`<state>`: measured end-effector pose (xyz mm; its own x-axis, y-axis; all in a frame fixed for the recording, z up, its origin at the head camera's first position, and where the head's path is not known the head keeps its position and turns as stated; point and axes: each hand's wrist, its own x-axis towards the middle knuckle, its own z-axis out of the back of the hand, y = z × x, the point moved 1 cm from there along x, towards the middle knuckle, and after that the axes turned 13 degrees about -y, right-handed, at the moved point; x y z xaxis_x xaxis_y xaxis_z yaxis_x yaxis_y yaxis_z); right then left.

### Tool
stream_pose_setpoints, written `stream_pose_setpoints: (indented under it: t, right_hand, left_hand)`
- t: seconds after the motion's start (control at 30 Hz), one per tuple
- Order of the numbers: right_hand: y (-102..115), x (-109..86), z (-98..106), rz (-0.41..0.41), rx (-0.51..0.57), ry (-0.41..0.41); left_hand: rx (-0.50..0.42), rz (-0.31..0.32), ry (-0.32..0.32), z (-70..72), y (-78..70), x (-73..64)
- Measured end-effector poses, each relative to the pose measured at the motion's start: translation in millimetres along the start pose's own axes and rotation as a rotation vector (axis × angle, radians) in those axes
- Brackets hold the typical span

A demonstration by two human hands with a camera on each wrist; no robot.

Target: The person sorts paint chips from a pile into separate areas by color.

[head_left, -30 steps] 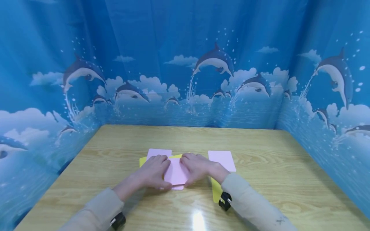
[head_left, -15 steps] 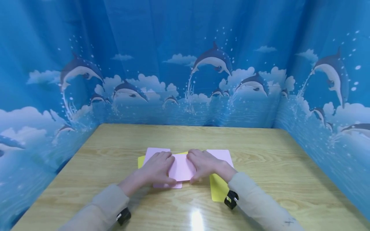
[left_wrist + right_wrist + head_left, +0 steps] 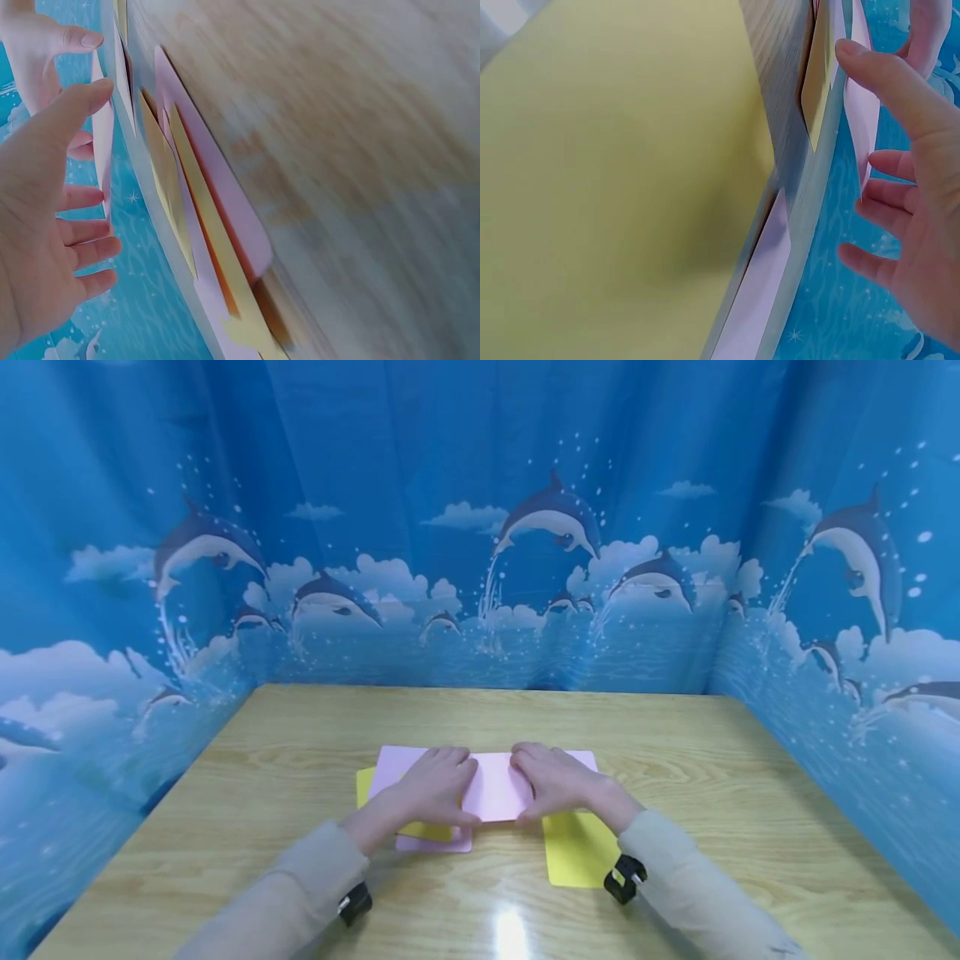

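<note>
Both hands hold one pink card (image 3: 497, 787) between them, raised over the table. My left hand (image 3: 438, 785) grips its left end, thumb at the near edge and fingers at the far edge. The right hand (image 3: 555, 781) holds the other end the same way. In the left wrist view the pink card (image 3: 103, 142) shows nearly edge-on, with the left thumb (image 3: 94, 94) beside it. From the right wrist, the pink card (image 3: 862, 112) looks slightly bowed, fingertips at its edge. Under the left hand lie overlapping cards, including a yellow card (image 3: 426, 831) and a pink card (image 3: 393, 762).
On the right lies another yellow card (image 3: 577, 852), below the right wrist. A pink card (image 3: 583, 758) lies partly hidden behind the right hand. The wooden table (image 3: 480, 718) ends at a blue dolphin curtain (image 3: 450, 652) at the back and sides.
Both hands have moved right and slightly away with the pink card, off the left group of cards. More of the yellow cards beneath now shows.
</note>
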<state>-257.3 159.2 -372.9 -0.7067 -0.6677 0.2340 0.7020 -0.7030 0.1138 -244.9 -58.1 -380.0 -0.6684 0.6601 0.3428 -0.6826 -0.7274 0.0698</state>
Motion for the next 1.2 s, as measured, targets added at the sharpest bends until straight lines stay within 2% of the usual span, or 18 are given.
stream_pose_setpoints:
  t: [0.37,0.77,1.2]
  right_hand:
    - [-20,-16.7,3,0.007,-0.018,-0.055]
    - [-42,-31.5,8,-0.034,-0.016,-0.095]
    - [-61,-39.3,12,-0.123,-0.003,-0.073]
  left_hand:
    - [0.02,-0.027,0.041,-7.0,-15.4,20.0]
    - [0.11,-0.1,-0.02,-14.1,-28.1,48.6]
    - [-0.001,-0.079,0.044,-19.0,-34.2,74.5]
